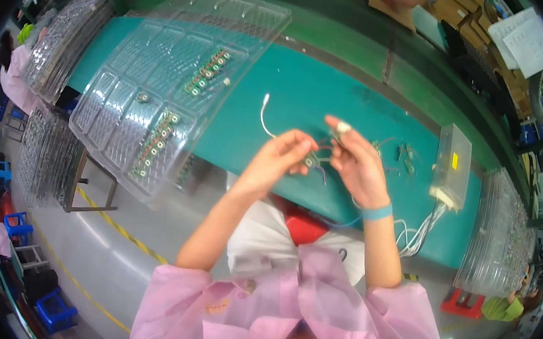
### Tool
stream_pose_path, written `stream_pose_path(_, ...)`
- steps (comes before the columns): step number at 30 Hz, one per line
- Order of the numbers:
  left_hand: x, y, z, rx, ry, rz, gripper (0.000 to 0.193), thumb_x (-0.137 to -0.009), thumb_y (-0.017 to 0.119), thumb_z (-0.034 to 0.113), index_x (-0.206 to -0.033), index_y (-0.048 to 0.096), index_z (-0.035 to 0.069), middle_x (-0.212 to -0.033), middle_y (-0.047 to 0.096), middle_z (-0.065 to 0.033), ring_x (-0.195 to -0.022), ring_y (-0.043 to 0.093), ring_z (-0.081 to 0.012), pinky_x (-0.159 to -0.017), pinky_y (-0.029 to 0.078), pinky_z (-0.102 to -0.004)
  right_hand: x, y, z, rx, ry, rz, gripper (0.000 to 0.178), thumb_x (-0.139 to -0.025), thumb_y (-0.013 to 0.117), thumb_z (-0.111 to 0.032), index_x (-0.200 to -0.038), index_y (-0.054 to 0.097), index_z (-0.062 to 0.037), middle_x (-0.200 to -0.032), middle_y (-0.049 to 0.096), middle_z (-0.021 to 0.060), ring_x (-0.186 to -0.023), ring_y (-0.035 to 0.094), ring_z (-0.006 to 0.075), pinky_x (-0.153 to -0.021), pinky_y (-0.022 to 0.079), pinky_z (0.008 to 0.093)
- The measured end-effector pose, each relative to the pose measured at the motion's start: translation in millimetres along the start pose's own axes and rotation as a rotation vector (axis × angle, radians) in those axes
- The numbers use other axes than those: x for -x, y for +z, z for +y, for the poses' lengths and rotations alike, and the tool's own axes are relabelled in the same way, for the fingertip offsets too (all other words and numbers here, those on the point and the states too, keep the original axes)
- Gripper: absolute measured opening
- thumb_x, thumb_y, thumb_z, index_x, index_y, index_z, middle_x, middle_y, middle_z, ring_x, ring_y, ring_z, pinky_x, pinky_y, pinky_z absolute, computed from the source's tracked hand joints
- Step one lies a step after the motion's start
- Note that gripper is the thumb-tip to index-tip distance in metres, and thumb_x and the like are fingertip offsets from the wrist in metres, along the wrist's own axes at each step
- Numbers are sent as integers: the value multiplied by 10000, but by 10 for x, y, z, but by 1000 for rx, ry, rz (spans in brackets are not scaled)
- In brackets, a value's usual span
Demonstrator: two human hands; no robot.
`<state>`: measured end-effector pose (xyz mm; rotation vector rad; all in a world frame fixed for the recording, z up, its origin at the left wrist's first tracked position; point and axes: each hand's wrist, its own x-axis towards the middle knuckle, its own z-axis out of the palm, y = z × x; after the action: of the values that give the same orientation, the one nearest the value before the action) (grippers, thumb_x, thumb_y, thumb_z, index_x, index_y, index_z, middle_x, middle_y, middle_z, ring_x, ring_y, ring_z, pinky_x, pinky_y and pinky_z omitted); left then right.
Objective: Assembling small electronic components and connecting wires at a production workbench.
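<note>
Over the teal work mat (307, 75), my left hand (279, 157) is closed in a pinch at a small green circuit board (310, 161) with thin wires. A white cable (263, 111) ending in a small plug sticks out past the left fingers. Close on the right is my right hand (361, 170), its fingers curled near the board's wires and a white cover (343, 128) on one fingertip. What it grips is partly hidden and blurred. A blue band (377, 212) circles that wrist. More small boards (407, 158) with wires lie on the mat beyond the right hand.
At left, a clear compartment tray (132, 58) holds rows of green boards (207, 72) and overhangs the table edge. A translucent box (453, 164) with white cables (424, 230) stands at right. Stacked clear trays (497, 237) flank the table. Blue stools (54, 309) stand on the floor.
</note>
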<state>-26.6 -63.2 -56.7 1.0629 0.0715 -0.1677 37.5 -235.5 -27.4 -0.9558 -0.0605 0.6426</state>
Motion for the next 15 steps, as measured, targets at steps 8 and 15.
stream_pose_path(8,45,20,145,-145,7,67,177,-917,559,194,-1023,556,52,-880,584,-31,-646,506,-69,-598,416,-168,93,185,32,547,-221,23,426,-906,501,-62,-1323,414,-43,-869,548,33,-695,486,77,-588,388,175)
stream_pose_path(15,-1,120,273,-295,17,27,207,-900,587,192,-1055,551,60,-847,590,-44,-630,504,-72,-586,415,-171,147,121,3,694,-222,-46,458,-912,506,-66,-1351,376,-62,-894,553,34,-719,506,79,-600,402,177)
